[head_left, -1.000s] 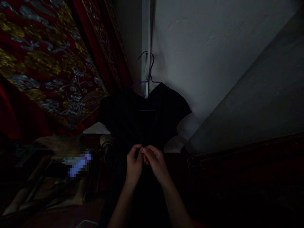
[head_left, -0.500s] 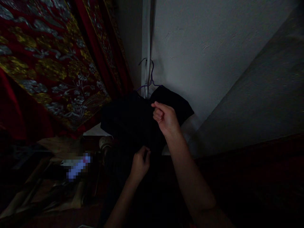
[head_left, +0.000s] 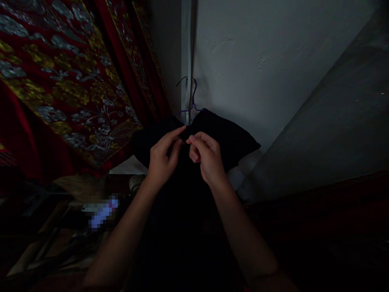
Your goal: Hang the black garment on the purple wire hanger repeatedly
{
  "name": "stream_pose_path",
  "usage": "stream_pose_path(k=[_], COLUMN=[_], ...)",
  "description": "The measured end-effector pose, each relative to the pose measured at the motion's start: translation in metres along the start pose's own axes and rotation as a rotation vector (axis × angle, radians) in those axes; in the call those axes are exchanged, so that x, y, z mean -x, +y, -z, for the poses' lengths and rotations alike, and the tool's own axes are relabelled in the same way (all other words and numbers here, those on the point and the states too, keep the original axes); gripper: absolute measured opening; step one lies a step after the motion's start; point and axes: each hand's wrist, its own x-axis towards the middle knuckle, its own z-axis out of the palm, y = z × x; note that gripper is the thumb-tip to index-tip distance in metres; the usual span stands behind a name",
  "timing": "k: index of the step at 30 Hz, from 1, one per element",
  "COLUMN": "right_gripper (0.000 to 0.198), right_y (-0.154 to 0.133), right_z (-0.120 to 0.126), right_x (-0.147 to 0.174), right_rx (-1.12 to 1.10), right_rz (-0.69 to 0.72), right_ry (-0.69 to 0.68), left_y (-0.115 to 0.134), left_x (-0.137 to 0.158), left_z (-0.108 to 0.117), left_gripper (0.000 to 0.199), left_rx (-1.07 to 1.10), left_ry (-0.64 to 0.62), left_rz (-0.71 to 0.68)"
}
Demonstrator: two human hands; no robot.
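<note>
A black garment (head_left: pixel 226 134) hangs on a thin purple hanger (head_left: pixel 195 95) in front of me. My left hand (head_left: pixel 164 156) is at its neckline, the index finger stretched out and the thumb apart from it. Close beside it, my right hand (head_left: pixel 206 156) is closed, thumb and index finger pinched together and the other fingers curled. Whatever lies in that pinch is too small and dark to make out. Both hands are in front of the upper part of the cloth and hide some of it.
A red cloth (head_left: pixel 75 77) with gold and silver embroidery hangs at the left. A pale strip (head_left: pixel 189 48) runs down the grey wall (head_left: pixel 258 73) behind the hanger. Wooden bars (head_left: pixel 33 251) and a blurred-out bluish object (head_left: pixel 103 213) are at lower left. Deep shadow covers the lower right.
My left hand has risen from lower on the garment to the neckline, and its fingers have spread. My right hand has shifted slightly left, still pinched, so the two hands are closer together.
</note>
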Motion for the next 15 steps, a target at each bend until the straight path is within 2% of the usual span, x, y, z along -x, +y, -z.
stream_pose_path(k=[4,8,11,13,15], right_gripper=[0.024,0.023,0.021,0.022,0.023], right_y=[-0.004,0.022,0.054,0.071,0.083], right_z=[0.005,0.015,0.025,0.029,0.030], right_x=[-0.001,-0.008,-0.003,0.012,0.036], right_rx=[0.162,0.301,0.376,0.359,0.288], right_rz=[0.034,0.029,-0.088,-0.176,-0.259], right_ry=[-0.041,0.018,0.078,0.074,0.058], left_y=[-0.001,0.005,0.004,-0.009,-0.028], left_x=[-0.019,-0.014,-0.014,-0.012,-0.002], left_z=[-0.002,-0.002,0.012,0.030,0.052], left_gripper=[0.014,0.014,0.013,0.013,0.013], left_rx=[-0.139,-0.214,-0.186,-0.074,0.105], left_ry=[-0.002,0.117,0.365,0.596,0.760], left_rz=[-0.069,-0.090,-0.029,0.096,0.259])
